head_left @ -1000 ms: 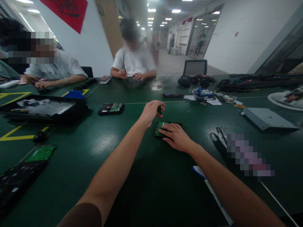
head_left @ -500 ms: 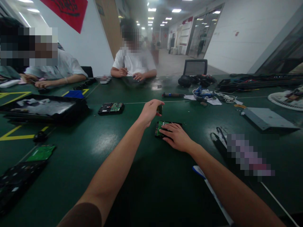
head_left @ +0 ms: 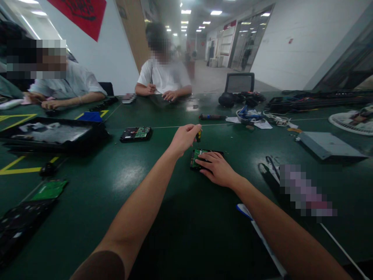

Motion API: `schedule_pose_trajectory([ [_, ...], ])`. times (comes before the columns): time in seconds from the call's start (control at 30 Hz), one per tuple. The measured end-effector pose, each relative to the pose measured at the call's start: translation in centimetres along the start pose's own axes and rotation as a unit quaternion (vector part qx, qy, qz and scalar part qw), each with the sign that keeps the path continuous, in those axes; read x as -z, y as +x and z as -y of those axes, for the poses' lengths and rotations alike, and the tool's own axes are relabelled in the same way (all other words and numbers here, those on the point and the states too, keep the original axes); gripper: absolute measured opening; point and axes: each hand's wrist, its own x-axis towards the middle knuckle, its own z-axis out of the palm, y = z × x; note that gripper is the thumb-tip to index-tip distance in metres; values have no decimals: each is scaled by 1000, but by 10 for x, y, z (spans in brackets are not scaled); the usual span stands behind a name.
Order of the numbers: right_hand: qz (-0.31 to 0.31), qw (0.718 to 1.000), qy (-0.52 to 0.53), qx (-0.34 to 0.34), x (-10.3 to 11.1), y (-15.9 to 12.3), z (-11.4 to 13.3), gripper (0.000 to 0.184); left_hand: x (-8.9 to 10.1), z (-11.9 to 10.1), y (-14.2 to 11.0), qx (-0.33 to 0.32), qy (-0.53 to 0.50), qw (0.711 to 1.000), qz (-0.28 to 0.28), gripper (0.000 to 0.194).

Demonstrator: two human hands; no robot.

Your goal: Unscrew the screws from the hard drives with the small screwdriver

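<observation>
My left hand (head_left: 185, 139) is closed round the black and yellow handle of a screwdriver (head_left: 199, 136), which stands roughly upright over the far edge of a hard drive. Its tip is too small to make out. The hard drive (head_left: 194, 160) lies on the green table with its green circuit board facing up. Across the board rests my right hand (head_left: 218, 168), fingers stretched out and a little apart, thumb at the near side; it covers much of the drive.
Another hard drive (head_left: 135, 133) lies to the left. Further left are a black tray (head_left: 96, 134) and a green circuit board (head_left: 49, 190). On the right sit a grey metal box (head_left: 332, 146) and a bowl of blue bits (head_left: 250, 114). Two people work across the table.
My left fingers have turned about the screwdriver, and its yellow marking now shows. The right hand and the hard drive have stayed in place.
</observation>
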Motion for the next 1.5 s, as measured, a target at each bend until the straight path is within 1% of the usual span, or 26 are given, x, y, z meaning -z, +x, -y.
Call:
schedule_pose_trajectory([
  [0.1,-4,1000,-1,3,0,0,0,40,0,-6,-4,51,-61,996,30,28],
  [0.2,-3,1000,-6,7,0,0,0,41,0,-6,-5,100,-160,980,63,27],
  [0.3,-2,1000,-11,9,0,0,1,41,3,-4,-3,130,-208,967,70,29],
  [0.4,-2,1000,-11,8,1,0,1,41,7,-3,-1,137,-188,970,74,30],
  [0.53,-2,1000,-9,10,1,0,1,41,9,-6,-2,128,-144,977,90,27],
  [0.67,-4,1000,-10,10,-1,0,0,40,6,-9,-4,119,-139,980,74,20],
  [0.77,-5,1000,-10,11,-2,-1,-1,40,5,-9,-4,120,-139,980,75,22],
  [0.9,-6,1000,-7,10,-2,-1,-2,40,6,-7,-3,92,-79,991,61,25],
  [0.97,-8,1000,-5,11,-2,-1,-2,40,6,-7,-3,83,-65,993,57,25],
  [1.03,-10,1000,-3,11,-2,-1,-2,40,5,-8,-4,85,-82,991,60,23],
  [1.13,-9,1000,-2,9,-1,-1,-1,41,3,-9,-4,99,-138,982,77,20],
  [1.23,-3,1000,-3,3,0,-1,0,41,2,-6,-3,113,-180,973,89,21],
  [1.5,3,1000,4,1,3,0,1,42,5,0,0,111,-162,978,69,30],
])
